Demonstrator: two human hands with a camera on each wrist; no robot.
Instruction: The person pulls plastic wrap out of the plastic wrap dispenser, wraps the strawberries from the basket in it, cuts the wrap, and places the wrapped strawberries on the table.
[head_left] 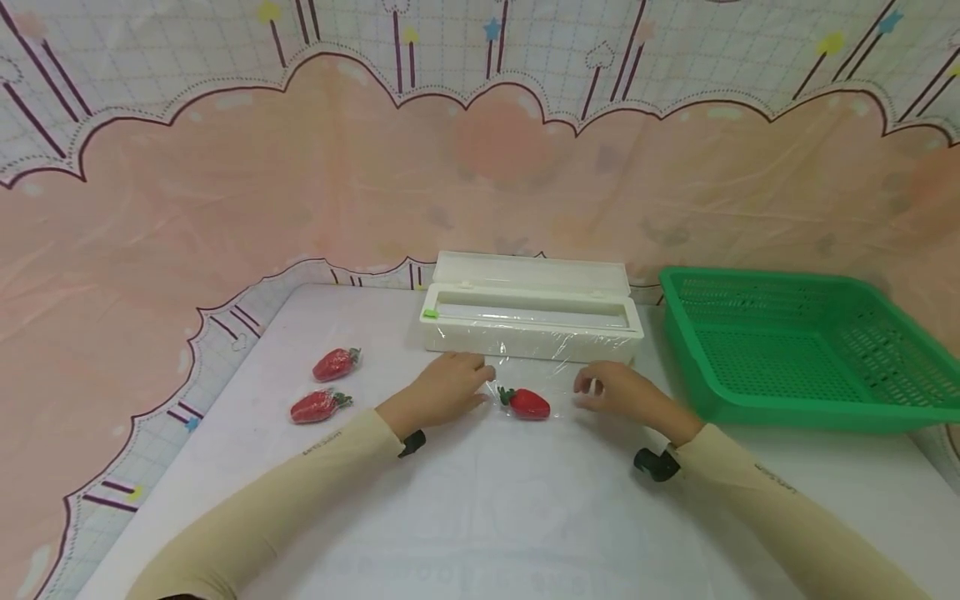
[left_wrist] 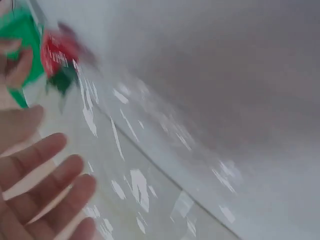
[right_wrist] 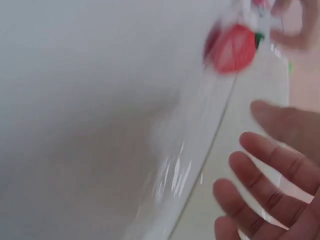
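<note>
A red toy strawberry [head_left: 528,404] with green leaves lies in front of the white box, with clear plastic film [head_left: 558,379] around it; I cannot tell whether film covers it fully. My left hand [head_left: 446,387] is just left of the strawberry, at the film's left side. Its fingers [left_wrist: 55,187] are spread and slightly bent. On the other side, my right hand [head_left: 622,392] hovers near the film's right edge, thumb and fingers [right_wrist: 272,192] apart. Neither hand visibly pinches anything. Both wrist views show the strawberry blurred, with shiny film beside it.
Behind the hands stands a white film dispenser box [head_left: 532,342], its lid [head_left: 532,271] raised. A green plastic basket [head_left: 787,408] is at the right. Two more strawberries, an upper one [head_left: 336,364] and a lower one [head_left: 318,406], lie at the left and look film-wrapped.
</note>
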